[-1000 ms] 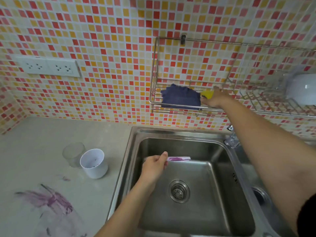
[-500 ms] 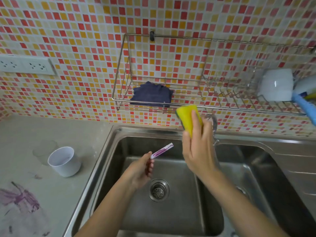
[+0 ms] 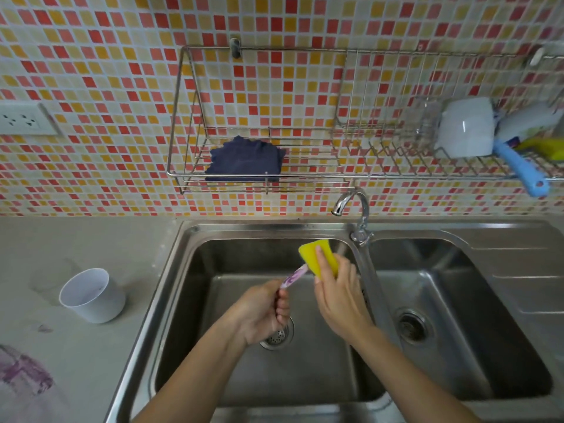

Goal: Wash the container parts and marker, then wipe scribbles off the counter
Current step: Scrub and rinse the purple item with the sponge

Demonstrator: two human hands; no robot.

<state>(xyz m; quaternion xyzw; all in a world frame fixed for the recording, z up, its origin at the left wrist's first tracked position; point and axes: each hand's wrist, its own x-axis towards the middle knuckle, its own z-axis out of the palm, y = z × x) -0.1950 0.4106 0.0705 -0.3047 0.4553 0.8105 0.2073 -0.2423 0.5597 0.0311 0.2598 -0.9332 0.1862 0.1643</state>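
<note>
The sponge (image 3: 319,257), off the rack (image 3: 262,178) since a second ago, now touches the marker (image 3: 293,275) over the left basin (image 3: 189,300), right hand (image 3: 338,297) clamped on it, left hand (image 3: 259,312) fisted round the marker (scrubbing just starting), while cup (image 3: 91,296) and scribbles (image 3: 21,374) wait on the roomy counter (image 3: 91,239).

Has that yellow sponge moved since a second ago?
Yes. The sponge left the wall rack, where it lay beside the blue cloth, and came down over the sink in the right hand, touching the marker.
</note>
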